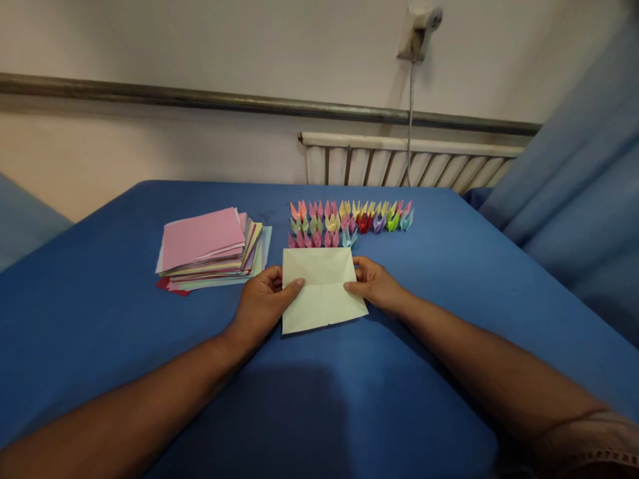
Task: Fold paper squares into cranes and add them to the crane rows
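Observation:
A pale green sheet of paper (324, 303) with a crease across it is held up between both hands, over the blue table. At its left edge my left hand (262, 299) pinches it, thumb on the near face and fingers behind. My right hand (377, 286) grips the opposite edge the same way. Just beyond the sheet stand rows of small folded paper cranes (364, 223) in pink, yellow, red, purple, green and blue. The sheet's upper edge comes close to the nearest row.
Left of the hands lies an uneven stack of coloured paper (204, 239), pink on top. The blue tabletop (439, 266) reaches back to a wall with a metal rail (224, 100), a radiator (369, 143) and a socket with a cord (417, 36). A blue curtain (589, 166) hangs right.

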`<state>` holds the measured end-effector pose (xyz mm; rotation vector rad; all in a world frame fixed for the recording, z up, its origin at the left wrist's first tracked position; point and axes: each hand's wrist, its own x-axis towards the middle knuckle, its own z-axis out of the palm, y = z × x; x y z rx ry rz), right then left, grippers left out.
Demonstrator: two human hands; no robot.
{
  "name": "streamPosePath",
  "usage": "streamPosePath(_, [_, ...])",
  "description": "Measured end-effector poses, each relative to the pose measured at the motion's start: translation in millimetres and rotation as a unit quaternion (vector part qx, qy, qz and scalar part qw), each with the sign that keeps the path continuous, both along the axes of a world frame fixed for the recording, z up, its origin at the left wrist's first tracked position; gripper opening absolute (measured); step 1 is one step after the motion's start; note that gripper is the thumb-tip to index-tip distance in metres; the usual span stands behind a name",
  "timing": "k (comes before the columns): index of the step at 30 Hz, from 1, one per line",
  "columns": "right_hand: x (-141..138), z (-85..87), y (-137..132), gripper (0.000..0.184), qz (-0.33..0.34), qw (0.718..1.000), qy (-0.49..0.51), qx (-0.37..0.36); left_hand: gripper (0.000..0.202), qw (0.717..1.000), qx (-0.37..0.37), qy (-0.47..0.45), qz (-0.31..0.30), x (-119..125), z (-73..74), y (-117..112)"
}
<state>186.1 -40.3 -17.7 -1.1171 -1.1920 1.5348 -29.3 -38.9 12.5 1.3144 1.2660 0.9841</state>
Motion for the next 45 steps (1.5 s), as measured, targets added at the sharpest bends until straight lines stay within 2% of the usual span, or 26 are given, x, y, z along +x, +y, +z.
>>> streamPosePath(2, [1, 2.7, 0, 0.04, -0.004, 0.999, -0.044, -0.028, 0.047, 0.99, 0.095, 0.103, 0.003, -3, -1.7, 3])
streamPosePath(4, [2, 6.0, -1, 0.04, -0.005, 0.996, -0.075, -0.049, 0.058, 0.951, 0.228, 0.207, -0.011, -6, 0.0, 2])
streamPosePath(5, [2, 7.7, -1, 0.041, -0.005, 0.995, -0.086, -0.057, 0.062, 0.923, 0.29, 0.251, -0.041, -7, 1.7, 0])
streamPosePath(7, [1, 10.7, -1, 0.04, -0.009, 0.992, -0.1, -0.07, 0.066, 0.866, 0.362, 0.311, -0.15, -8, 5.3, -6])
streamPosePath(9, [2, 13.2, -1, 0.04, -0.02, 0.991, -0.106, -0.081, 0.071, 0.824, 0.364, 0.341, -0.27, -8, 7.8, -12])
streamPosePath(10, [2, 14.2, -1, 0.04, -0.026, 0.99, -0.109, -0.084, 0.075, 0.809, 0.353, 0.353, -0.31, -8, 8.5, -14])
streamPosePath(13, [4, 15.6, 1, 0.044, -0.027, 0.985, -0.14, -0.093, 0.072, 0.791, 0.319, 0.393, -0.344, -8, 8.4, -17])
streamPosePath(15, [8, 14.5, 2, 0.047, -0.013, 0.975, -0.204, -0.089, 0.068, 0.788, 0.307, 0.414, -0.337, -9, 7.3, -15])
streamPosePath(17, [12, 12.1, 2, 0.05, -0.035, 0.951, -0.304, -0.031, 0.066, 0.79, 0.299, 0.426, -0.324, -11, 5.6, -13])
streamPosePath(19, [16, 10.1, 1, 0.054, -0.105, 0.914, -0.383, 0.087, 0.063, 0.803, 0.287, 0.426, -0.303, -13, 3.6, -12])
streamPosePath(20, [18, 10.1, 0, 0.054, -0.132, 0.899, -0.388, 0.154, 0.061, 0.812, 0.279, 0.422, -0.29, -13, 2.7, -11])
streamPosePath(21, [20, 11.1, -1, 0.053, -0.133, 0.896, -0.368, 0.211, 0.058, 0.823, 0.271, 0.417, -0.277, -13, 1.9, -11])
streamPosePath(22, [22, 13.1, -3, 0.052, -0.1, 0.905, -0.326, 0.253, 0.055, 0.831, 0.264, 0.41, -0.266, -13, 1.2, -11])
streamPosePath(24, [25, 19.4, -6, 0.056, 0.05, 0.931, -0.214, 0.291, 0.052, 0.844, 0.256, 0.399, -0.25, -12, 0.3, -11])
streamPosePath(26, [29, 26.8, -8, 0.069, 0.195, 0.926, -0.138, 0.292, 0.052, 0.853, 0.249, 0.39, -0.242, -12, 0.1, -11])
streamPosePath(28, [32, 31.8, -9, 0.08, 0.258, 0.909, -0.134, 0.298, 0.054, 0.861, 0.239, 0.382, -0.234, -11, 0.4, -10])
streamPosePath(30, [34, 32.3, -9, 0.081, 0.245, 0.896, -0.195, 0.316, 0.054, 0.869, 0.228, 0.375, -0.231, -11, 1.1, -10])
streamPosePath(31, [34, 30.8, -8, 0.077, 0.222, 0.889, -0.235, 0.324, 0.053, 0.87, 0.227, 0.371, -0.231, -11, 1.4, -10])
streamPosePath(33, [35, 25.1, -6, 0.054, 0.178, 0.882, -0.293, 0.323, 0.053, 0.87, 0.232, 0.367, -0.234, -10, 1.8, -11])
streamPosePath(35, [36, 18.2, -4, 0.029, 0.159, 0.889, -0.308, 0.298, 0.052, 0.87, 0.241, 0.362, -0.232, -10, 1.4, -11])
streamPosePath(36, [36, 15.1, -2, 0.023, 0.157, 0.895, -0.308, 0.281, 0.051, 0.872, 0.244, 0.357, -0.227, -9, 0.9, -11])
streamPosePath(41, [43, 5.3, 4, 0.018, 0.156, 0.916, -0.316, 0.19, 0.041, 0.894, 0.232, 0.339, -0.179, -9, -2.0, -2])
streamPosePath(45, [48, 2.3, 9, 0.012, 0.128, 0.911, -0.352, 0.173, 0.03, 0.897, 0.197, 0.361, -0.164, -8, -3.0, 7])
